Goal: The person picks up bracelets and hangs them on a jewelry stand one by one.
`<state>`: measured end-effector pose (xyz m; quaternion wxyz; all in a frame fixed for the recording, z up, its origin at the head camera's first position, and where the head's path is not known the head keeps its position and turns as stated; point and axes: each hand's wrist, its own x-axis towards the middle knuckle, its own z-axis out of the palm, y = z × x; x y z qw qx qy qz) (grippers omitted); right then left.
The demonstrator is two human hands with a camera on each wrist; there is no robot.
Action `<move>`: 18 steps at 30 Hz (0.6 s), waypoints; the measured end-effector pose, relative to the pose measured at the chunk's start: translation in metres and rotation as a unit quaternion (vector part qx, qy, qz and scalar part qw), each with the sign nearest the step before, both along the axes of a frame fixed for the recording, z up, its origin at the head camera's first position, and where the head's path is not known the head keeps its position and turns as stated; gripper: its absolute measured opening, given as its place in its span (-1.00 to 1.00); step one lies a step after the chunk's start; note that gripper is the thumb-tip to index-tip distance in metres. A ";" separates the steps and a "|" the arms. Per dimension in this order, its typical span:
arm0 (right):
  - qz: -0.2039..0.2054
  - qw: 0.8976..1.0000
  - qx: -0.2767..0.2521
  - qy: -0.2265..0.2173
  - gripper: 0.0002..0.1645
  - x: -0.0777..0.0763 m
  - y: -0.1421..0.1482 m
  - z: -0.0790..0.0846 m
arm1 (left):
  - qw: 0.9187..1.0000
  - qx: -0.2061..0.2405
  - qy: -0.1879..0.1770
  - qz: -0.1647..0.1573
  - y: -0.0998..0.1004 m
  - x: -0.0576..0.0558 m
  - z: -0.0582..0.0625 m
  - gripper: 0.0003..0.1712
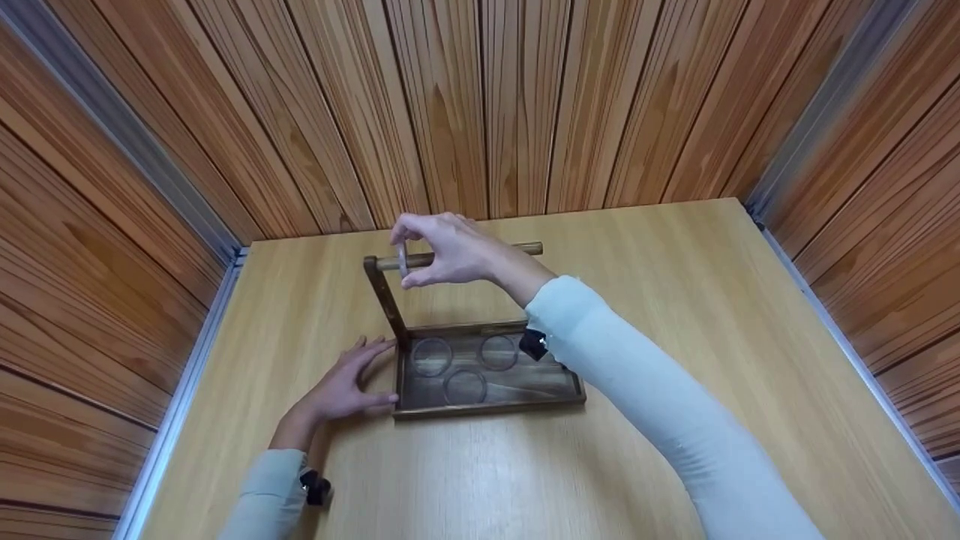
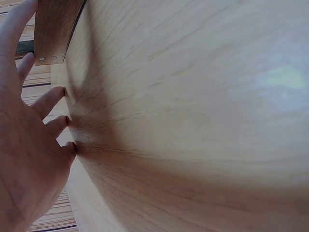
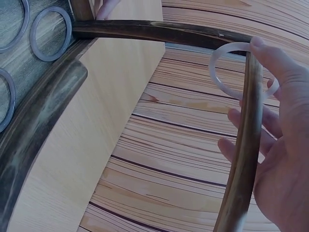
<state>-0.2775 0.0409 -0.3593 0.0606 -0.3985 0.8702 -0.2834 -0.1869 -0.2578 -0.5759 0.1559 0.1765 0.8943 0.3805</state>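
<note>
A dark wooden stand has a shallow tray (image 1: 491, 410), an upright post (image 1: 385, 301) at its left end and a horizontal rod (image 1: 529, 248) above. Near the post, my right hand (image 1: 459, 251) pinches a pale translucent bangle (image 3: 217, 72) between thumb and fingers. The bangle appears to be around the rod. Three similar bangles lie flat in the tray, one (image 1: 464, 403) toward the front and two behind it. My left hand (image 1: 346, 384) has its fingers spread at the tray's left end, thumb and index finger touching it; its other fingertips reach the table.
The stand is on a light wooden table (image 1: 675, 315). Wood-plank walls (image 1: 517, 105) enclose the back and both sides, with metal rails (image 1: 187, 352) along the edges. My right forearm (image 1: 660, 405) crosses over the tray's right end.
</note>
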 end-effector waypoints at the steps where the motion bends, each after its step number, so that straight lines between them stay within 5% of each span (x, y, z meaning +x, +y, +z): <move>1: -0.002 1.000 0.002 0.001 -0.28 0.000 0.000 -0.001 | 1.000 -0.001 0.002 0.000 0.000 0.000 0.000 0.11; 18: 0.000 1.000 0.025 -0.007 -0.27 0.002 -0.002 -0.005 | 1.000 -0.004 0.004 0.004 -0.001 0.000 0.000 0.10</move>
